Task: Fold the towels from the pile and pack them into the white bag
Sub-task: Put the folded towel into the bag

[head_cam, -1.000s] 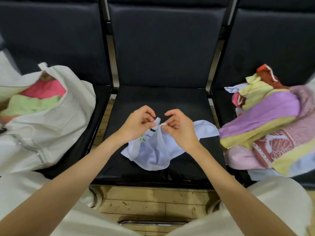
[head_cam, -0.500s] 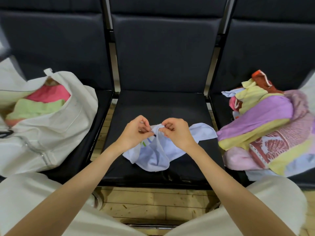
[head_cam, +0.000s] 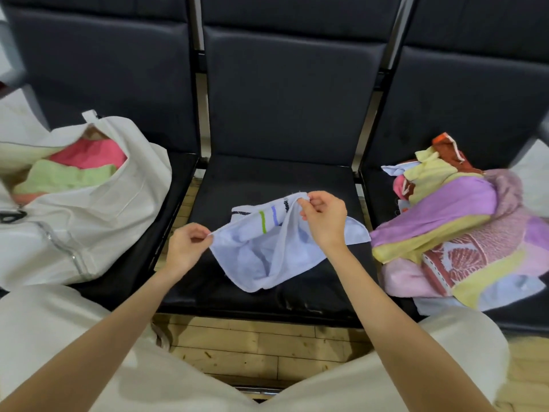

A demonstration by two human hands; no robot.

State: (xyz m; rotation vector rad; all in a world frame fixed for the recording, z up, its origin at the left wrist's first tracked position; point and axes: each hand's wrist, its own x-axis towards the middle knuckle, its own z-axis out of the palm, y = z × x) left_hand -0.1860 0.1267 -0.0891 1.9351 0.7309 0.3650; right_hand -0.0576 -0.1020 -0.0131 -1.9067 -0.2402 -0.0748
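Head view: both hands, left (head_cam: 187, 248) and right (head_cam: 322, 220), pinching a limp, pale-blue terry towel (head_cam: 267, 251) by its corners.

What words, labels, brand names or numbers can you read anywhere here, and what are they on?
No text can be read for certain.
Pale blue towel, pinched by the left hand and right hand: a small dark mark near the green and blue stripes, too blurred to read.
White bag: a black mark at its left edge, cut off and unreadable.
Towel pile: patterns only, no lettering.
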